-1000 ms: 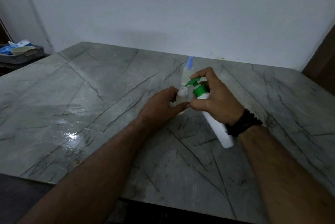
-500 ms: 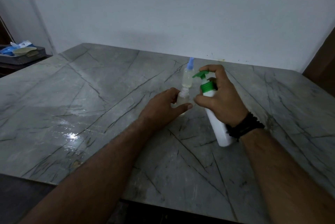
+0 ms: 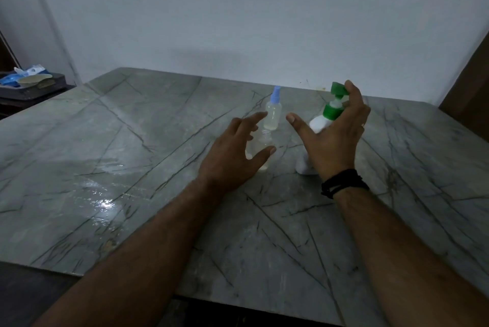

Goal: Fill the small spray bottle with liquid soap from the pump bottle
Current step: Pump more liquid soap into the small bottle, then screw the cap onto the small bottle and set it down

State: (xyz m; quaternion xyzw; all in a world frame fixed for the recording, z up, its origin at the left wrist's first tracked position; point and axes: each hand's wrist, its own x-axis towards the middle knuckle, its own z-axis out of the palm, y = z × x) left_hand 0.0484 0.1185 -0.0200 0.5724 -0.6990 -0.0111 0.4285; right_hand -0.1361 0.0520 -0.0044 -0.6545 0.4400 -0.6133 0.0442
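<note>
A small clear spray bottle with no cap stands upright on the marble table. My left hand hovers around it with fingers spread and the thumb in front, not gripping. To its right the white pump bottle with a green pump head stands tilted slightly right. My right hand is open in front of it, its fingertips up by the pump head and the thumb stretched left. The hand hides most of the bottle's body.
A second clear spray bottle with a blue cap stands just behind the small one. A wet, shiny patch lies on the table to the left. A dark tray with blue packets sits off the table's far left corner.
The pump bottle went from tilted over the small bottle to standing on the table at the right. Both hands opened, letting go of the pump bottle and the small bottle.
</note>
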